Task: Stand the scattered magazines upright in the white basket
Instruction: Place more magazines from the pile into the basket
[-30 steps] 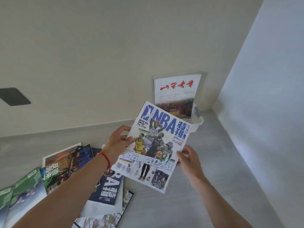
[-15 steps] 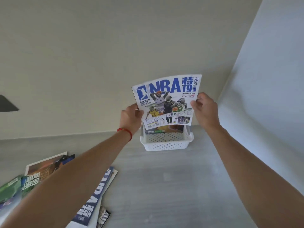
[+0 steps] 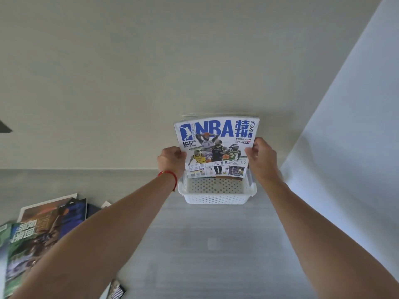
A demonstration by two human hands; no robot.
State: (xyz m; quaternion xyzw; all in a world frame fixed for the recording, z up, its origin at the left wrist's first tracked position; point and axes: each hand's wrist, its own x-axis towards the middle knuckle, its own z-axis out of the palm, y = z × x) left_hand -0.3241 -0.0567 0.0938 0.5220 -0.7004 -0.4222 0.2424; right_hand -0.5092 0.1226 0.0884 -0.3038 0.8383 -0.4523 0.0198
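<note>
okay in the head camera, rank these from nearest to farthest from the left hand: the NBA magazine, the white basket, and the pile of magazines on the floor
1. NBA magazine: gripped by the left hand at its left edge.
2. White basket: just below and right of that hand.
3. Pile of magazines: far down at lower left.

A single wide-angle camera sits on the person's head and looks forward and down along both outstretched forearms. It faces the corner where the grey bench (image 3: 216, 244) meets the pale wall (image 3: 151, 72). The white basket (image 3: 216, 196) lies at arm's reach near the frame's centre; loose magazines (image 3: 43, 229) sit close at the lower left edge.
</note>
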